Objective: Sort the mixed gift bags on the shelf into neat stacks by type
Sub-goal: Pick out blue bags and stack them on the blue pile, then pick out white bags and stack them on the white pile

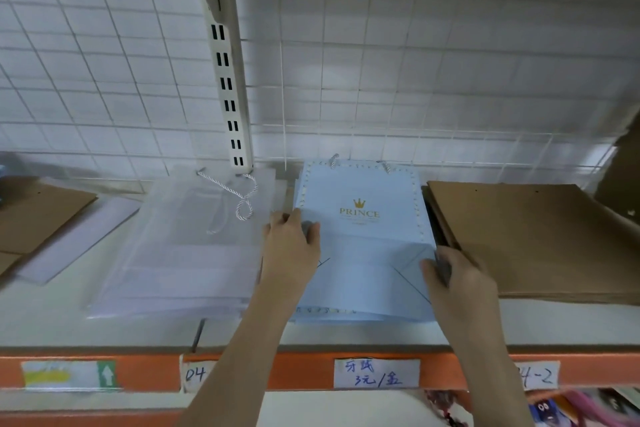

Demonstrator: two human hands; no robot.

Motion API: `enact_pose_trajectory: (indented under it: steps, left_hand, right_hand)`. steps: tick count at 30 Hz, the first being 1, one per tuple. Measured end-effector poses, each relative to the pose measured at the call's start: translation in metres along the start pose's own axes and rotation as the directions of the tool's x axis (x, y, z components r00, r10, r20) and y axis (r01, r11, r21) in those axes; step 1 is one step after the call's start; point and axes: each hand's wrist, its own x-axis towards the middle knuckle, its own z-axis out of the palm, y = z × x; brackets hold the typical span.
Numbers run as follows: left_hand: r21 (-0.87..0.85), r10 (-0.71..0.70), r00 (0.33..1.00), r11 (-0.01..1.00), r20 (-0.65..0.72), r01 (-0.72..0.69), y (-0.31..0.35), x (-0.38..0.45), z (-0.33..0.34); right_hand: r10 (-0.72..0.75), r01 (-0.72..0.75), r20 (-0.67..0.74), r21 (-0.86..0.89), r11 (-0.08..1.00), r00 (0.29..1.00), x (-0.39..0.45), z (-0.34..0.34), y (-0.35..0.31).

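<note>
A stack of light blue gift bags (360,236) with a gold crown and "PRINCE" print lies flat in the middle of the shelf. My left hand (289,246) grips the stack's left edge, fingers curled over it. My right hand (457,274) holds the stack's right edge near the front corner. To the left lies a stack of translucent white bags (187,253) with a twisted cord handle on top. To the right sits a stack of brown kraft paper bags (533,239), close against the blue stack.
The white shelf board (346,333) has an orange front rail (304,371) with handwritten labels. A wire grid panel (415,80) and a slotted upright (228,87) stand behind. More brown bags (34,211) and a pale flat bag (79,239) lie at far left.
</note>
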Motion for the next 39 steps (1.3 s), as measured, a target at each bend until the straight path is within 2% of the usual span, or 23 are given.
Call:
enact_pose_trajectory:
  steps: [2, 5, 11, 14, 18, 23, 26, 31, 36, 39]
  left_hand:
    - [0.043, 0.030, 1.000, 0.999, -0.002, -0.030, 0.000, 0.001, 0.000]
    - [-0.072, 0.025, 1.000, 0.997, 0.007, -0.024, 0.001, -0.001, -0.008]
    - [-0.088, 0.150, 0.978, 0.983, -0.142, -0.163, -0.017, -0.019, -0.053]
    - [-0.097, 0.147, 0.972, 0.981, -0.181, -0.167, -0.045, -0.030, -0.089]
    - [-0.087, 0.042, 0.975, 0.994, -0.220, -0.062, -0.104, -0.043, -0.141]
    - [-0.044, -0.089, 0.957, 0.996, -0.276, 0.080, -0.205, -0.049, -0.216]
    - [-0.012, -0.116, 0.936, 0.993, -0.331, 0.119, -0.272, -0.053, -0.270]
    - [-0.035, -0.180, 0.925, 0.983, -0.335, 0.178, -0.367, -0.054, -0.350]
    - [-0.016, -0.193, 0.919, 0.980, -0.343, 0.200, -0.425, -0.052, -0.405]
    - [-0.061, -0.225, 0.913, 0.974, -0.341, 0.217, -0.452, -0.045, -0.427]
  right_hand:
    - [-0.030, 0.029, -0.011, -0.042, 0.999, 0.999, 0.003, -0.001, -0.007]
    - [-0.058, 0.057, -0.012, -0.064, 0.996, 0.998, 0.005, -0.001, -0.021]
    - [-0.111, 0.109, -0.028, -0.054, 0.993, 0.993, -0.012, 0.012, -0.053]
    - [-0.155, 0.153, -0.069, -0.039, 0.987, 0.985, -0.027, 0.024, -0.072]
    - [-0.201, 0.200, -0.076, -0.023, 0.980, 0.977, -0.050, 0.052, -0.113]
    - [-0.234, 0.235, -0.036, 0.038, 0.971, 0.972, -0.091, 0.108, -0.196]
    - [-0.259, 0.258, 0.004, 0.085, 0.962, 0.966, -0.125, 0.145, -0.254]
    - [-0.264, 0.253, 0.077, 0.128, 0.959, 0.962, -0.182, 0.203, -0.341]
    - [-0.258, 0.234, 0.137, 0.169, 0.957, 0.956, -0.218, 0.242, -0.402]
    - [-0.327, 0.309, 0.137, 0.137, 0.941, 0.935, -0.223, 0.259, -0.432]
